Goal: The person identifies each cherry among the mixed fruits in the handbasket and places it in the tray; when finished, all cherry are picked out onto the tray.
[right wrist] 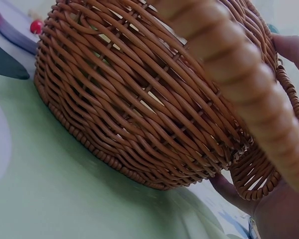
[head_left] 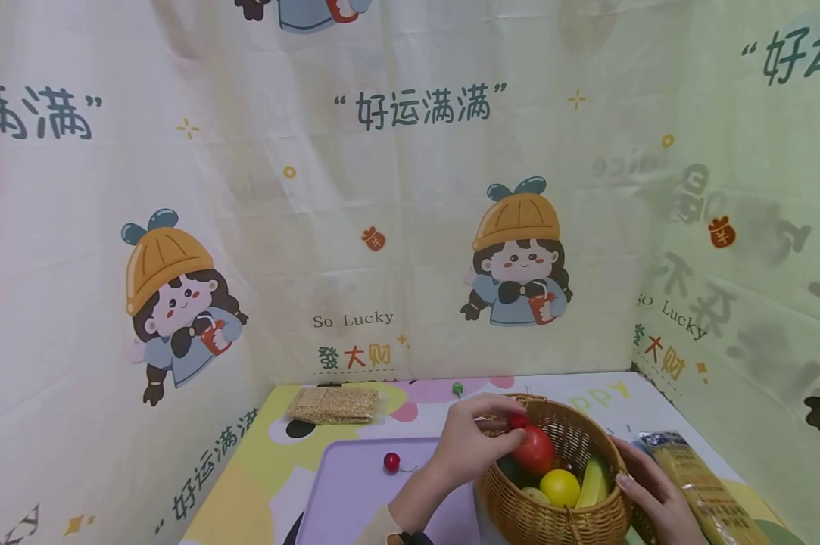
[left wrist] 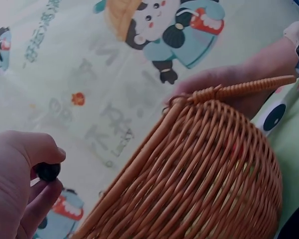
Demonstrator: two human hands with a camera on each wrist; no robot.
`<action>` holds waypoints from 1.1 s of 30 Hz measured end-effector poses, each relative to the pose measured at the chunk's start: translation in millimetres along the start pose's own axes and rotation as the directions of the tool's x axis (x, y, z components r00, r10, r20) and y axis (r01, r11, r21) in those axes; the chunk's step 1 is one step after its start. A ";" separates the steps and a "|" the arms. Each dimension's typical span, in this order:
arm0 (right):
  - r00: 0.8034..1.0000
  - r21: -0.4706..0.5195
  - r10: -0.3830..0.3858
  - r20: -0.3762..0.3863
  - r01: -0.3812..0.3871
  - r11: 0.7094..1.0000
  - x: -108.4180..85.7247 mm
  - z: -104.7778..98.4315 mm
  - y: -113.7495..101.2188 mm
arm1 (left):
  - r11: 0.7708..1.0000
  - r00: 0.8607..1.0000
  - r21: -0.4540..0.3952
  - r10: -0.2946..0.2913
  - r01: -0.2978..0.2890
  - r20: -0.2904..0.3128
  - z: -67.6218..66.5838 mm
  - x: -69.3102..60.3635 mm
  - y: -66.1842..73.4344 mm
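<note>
My left hand [head_left: 460, 443] pinches a small round cherry [head_left: 517, 420] above the far left rim of a wicker basket [head_left: 549, 526]. The cherry looks nearly black in the left wrist view. On the basket's right rim, my right hand [head_left: 658, 492] grips the wicker, its thumb on the edge. Inside lie a large red fruit [head_left: 536, 452], a yellow round fruit [head_left: 559, 488], a banana [head_left: 593, 483] and a dark fruit partly hidden by my left hand. Another red cherry [head_left: 391, 462] with a stem lies on a lilac tray [head_left: 355, 499] to the left.
A clear bag of grains [head_left: 335, 405] lies at the table's back left. Right of the basket lies a long yellowish packet [head_left: 706, 488]. A small green ball [head_left: 457, 388] sits behind the basket. Printed cloth [head_left: 423, 189] hangs around the table.
</note>
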State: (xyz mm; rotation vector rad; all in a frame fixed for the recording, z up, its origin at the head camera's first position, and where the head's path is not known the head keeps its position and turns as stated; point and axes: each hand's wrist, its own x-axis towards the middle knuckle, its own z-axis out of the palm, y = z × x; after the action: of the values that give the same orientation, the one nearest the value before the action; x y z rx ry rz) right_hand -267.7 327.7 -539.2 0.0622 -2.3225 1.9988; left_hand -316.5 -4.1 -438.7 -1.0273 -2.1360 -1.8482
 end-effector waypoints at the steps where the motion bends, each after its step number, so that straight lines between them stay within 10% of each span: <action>1: 1.000 0.002 -0.002 0.001 0.002 1.000 0.0 -0.3 0.2 | 1.000 1.000 0.008 -0.002 0.002 -0.017 -4.0 -1.2 -1.0; 15: 0.996 -0.030 -0.087 0.000 0.087 0.996 -1.0 -2.3 -2.0 | 0.993 0.966 0.028 -0.107 0.117 -0.236 -57.0 -24.8 -18.7; 33: 0.995 -0.011 -0.098 -0.022 0.097 0.995 -3.1 1.7 -1.2 | 0.945 0.843 0.092 -0.231 0.312 -0.486 -131.5 -88.7 -74.9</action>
State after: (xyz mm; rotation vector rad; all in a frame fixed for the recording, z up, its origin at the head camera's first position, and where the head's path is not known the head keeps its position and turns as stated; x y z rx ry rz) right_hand -264.6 325.7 -538.6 0.1490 -2.2696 1.9316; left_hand -334.1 -161.2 -514.8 -0.2016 -2.1545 -1.7514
